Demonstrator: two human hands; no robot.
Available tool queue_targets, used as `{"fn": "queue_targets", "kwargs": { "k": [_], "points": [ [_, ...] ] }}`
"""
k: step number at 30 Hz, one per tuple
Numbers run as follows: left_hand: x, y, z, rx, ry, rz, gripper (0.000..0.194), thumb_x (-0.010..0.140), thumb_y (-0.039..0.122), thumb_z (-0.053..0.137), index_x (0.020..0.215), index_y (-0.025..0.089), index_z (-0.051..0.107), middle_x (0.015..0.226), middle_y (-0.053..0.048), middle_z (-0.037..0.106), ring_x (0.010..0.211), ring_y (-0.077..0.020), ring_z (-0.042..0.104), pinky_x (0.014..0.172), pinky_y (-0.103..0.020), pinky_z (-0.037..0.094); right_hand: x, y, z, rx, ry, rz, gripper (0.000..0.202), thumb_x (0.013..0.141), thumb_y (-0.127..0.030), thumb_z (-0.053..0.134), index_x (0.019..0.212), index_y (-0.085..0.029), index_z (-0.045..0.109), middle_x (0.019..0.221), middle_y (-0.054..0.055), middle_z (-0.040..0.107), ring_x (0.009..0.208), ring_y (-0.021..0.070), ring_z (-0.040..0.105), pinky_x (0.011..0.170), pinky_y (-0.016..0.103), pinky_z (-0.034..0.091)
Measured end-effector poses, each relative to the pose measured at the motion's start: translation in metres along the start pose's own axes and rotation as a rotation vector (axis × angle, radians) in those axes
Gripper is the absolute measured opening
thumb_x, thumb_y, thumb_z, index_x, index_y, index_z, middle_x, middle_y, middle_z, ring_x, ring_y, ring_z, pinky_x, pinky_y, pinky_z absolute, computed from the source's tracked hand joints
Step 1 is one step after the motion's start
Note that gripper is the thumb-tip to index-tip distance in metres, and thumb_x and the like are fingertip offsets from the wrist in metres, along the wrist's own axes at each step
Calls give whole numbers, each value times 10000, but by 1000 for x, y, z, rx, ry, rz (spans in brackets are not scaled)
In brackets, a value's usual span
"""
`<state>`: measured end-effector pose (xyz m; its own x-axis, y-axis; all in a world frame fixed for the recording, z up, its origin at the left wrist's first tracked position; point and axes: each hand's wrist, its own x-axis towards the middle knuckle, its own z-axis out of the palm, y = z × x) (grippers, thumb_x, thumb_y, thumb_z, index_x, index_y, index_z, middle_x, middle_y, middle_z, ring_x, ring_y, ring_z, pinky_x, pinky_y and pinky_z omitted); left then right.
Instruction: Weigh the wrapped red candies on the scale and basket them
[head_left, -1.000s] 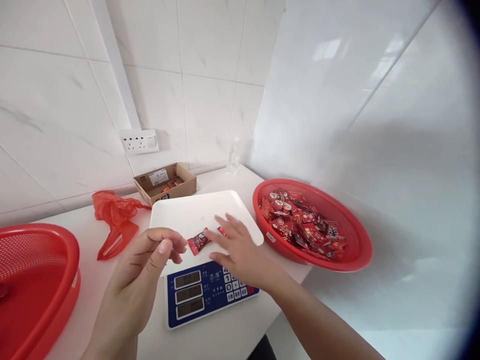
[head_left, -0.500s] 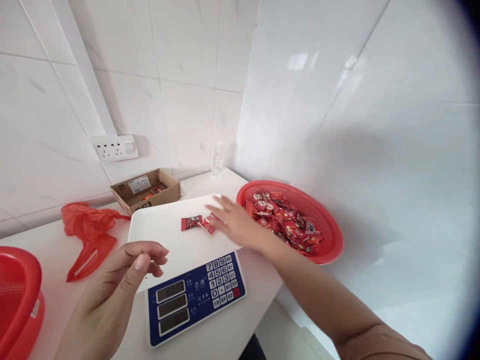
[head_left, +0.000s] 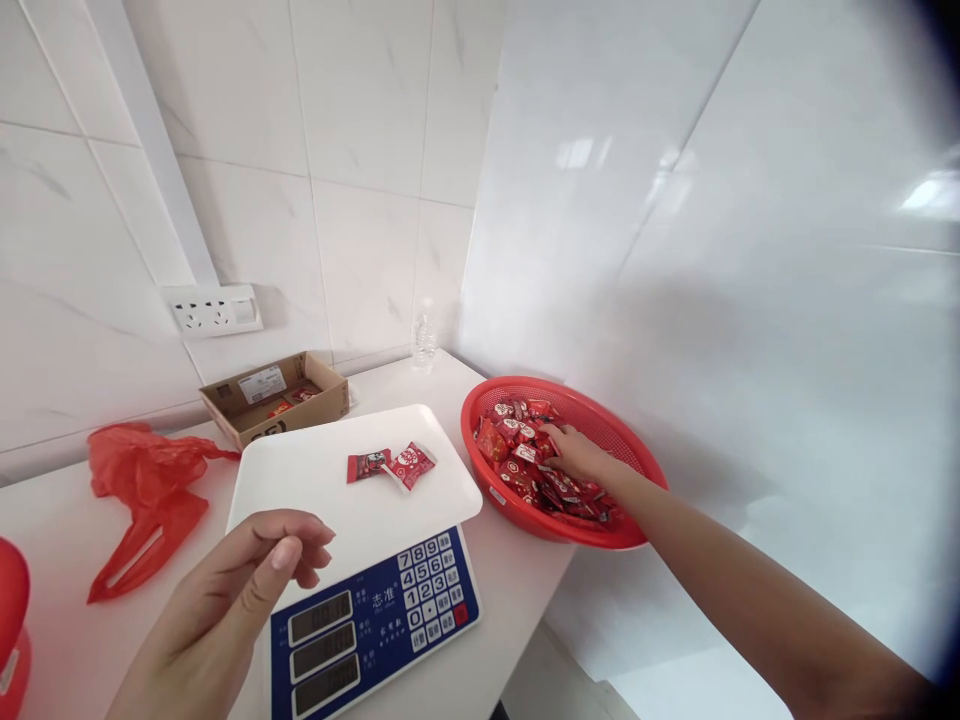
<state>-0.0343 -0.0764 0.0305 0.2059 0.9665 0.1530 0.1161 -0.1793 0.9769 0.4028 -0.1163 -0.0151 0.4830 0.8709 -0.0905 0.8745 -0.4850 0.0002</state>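
Observation:
My right hand (head_left: 576, 455) is inside the red plastic basket (head_left: 651, 476), its fingers apart and touching the small red wrapped packets (head_left: 517, 478) heaped there. No packet is plainly gripped. Over the near left side of a digital scale's white pan (head_left: 300, 480), my left hand (head_left: 255, 580) hovers with loosely bent fingers and holds nothing I can see. Two wrapped packets lie on the pan: a darker red one (head_left: 366, 466) and a pinkish red one (head_left: 411, 465), which touch. In front of the pan is the scale's blue panel (head_left: 386, 610) with keys and displays.
Behind the scale stands an open cardboard box (head_left: 322, 396) with a few packets inside. A clear plastic bottle (head_left: 424, 340) is in the corner. On the left lie a crumpled red plastic bag (head_left: 146, 490) and part of another red basket (head_left: 11, 610). Tiled walls bound the table.
My right hand has moved right, from the packets on the pan into the basket. The two packets stay on the pan. My left hand keeps its pose, and the view has shifted slightly.

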Motion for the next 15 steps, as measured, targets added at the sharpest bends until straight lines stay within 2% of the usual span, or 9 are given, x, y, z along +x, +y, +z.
{"fn": "queue_targets", "kwargs": {
  "k": [3, 6, 8, 10, 15],
  "points": [
    [1, -3, -2, -20, -19, 19, 395, 765, 636, 699, 815, 246, 730, 840, -50, 711, 746, -232, 652, 635, -300, 592, 1, 5, 4, 18, 34, 17, 359, 962, -324, 623, 1292, -186, 585, 1309, 103, 608, 1098, 252, 640, 905, 469, 557],
    [2, -6, -2, -59, -14, 14, 375, 784, 619, 691, 823, 247, 724, 849, -40, 704, 767, -215, 655, 662, -265, 598, 2, 10, 2, 69, 57, 7, 322, 966, -326, 619, 1255, -187, 608, 1287, 98, 624, 1081, 241, 646, 905, 458, 556],
    [3, -9, -3, -79, -67, 26, 350, 798, 594, 692, 820, 246, 727, 842, -33, 697, 754, -196, 657, 665, -233, 599, 3, 14, -1, 121, 74, 9, 299, 968, -328, 615, 1233, -188, 621, 1266, 93, 636, 1062, 232, 653, 896, 447, 559],
    [5, -12, -5, -90, -119, 46, 324, 809, 569, 692, 816, 247, 733, 826, -31, 692, 733, -182, 652, 656, -214, 598, 3, 17, -6, 185, 102, 30, 278, 971, -329, 610, 1209, -186, 631, 1238, 89, 649, 1037, 222, 660, 884, 435, 564],
    [8, -16, -10, -74, -135, 55, 290, 839, 542, 673, 821, 258, 729, 817, -27, 679, 740, -171, 630, 657, -197, 584, 5, 19, -31, 427, 260, 131, 244, 976, -343, 600, 1146, -173, 648, 1153, 73, 673, 960, 200, 669, 840, 406, 569]
  ]
}}
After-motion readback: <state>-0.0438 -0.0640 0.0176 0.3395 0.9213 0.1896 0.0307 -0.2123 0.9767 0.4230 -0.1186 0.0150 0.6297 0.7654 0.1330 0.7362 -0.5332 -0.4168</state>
